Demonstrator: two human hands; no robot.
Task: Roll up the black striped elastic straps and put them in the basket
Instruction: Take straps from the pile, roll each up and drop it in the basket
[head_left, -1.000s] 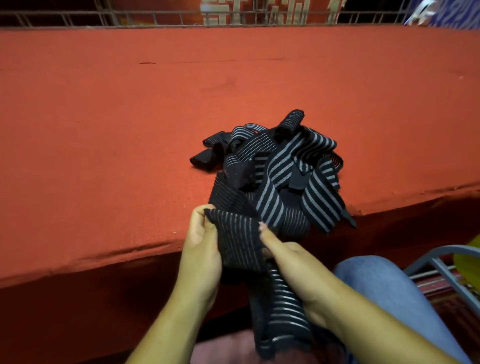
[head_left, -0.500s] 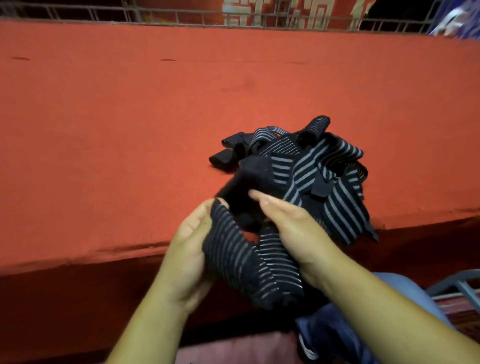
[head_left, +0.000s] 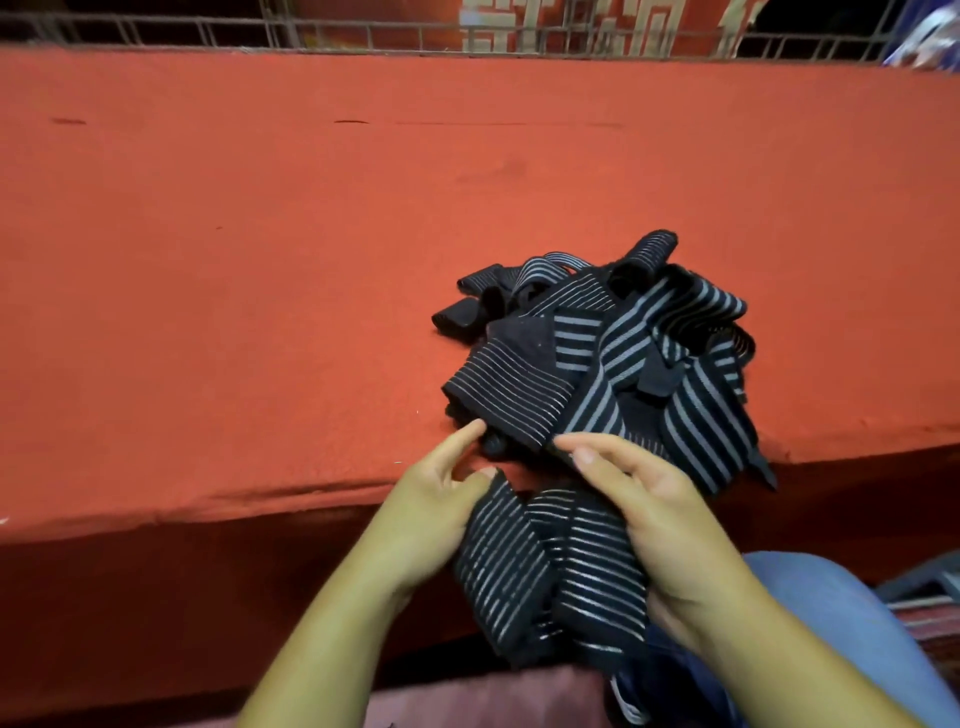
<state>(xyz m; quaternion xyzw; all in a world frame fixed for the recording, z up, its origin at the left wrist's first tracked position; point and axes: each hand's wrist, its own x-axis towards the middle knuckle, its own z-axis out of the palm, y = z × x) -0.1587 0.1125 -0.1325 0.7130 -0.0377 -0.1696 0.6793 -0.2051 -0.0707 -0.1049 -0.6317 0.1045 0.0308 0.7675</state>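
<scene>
A folded black elastic strap with thin pale stripes (head_left: 545, 571) is being held in front of the near edge of the red cloth-covered table (head_left: 260, 260). The left hand (head_left: 436, 514) is pinching its left edge under the thumb, with the index finger reaching straight out and touching the heap of black striped straps (head_left: 649, 353) lying on the table's near right part. The right hand (head_left: 660, 514) is gripping the strap's right side, with its lower fingers curling beneath.

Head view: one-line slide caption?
Left hand and right hand hold one black striped strap at the red table edge, beside the tangled pile.
</scene>
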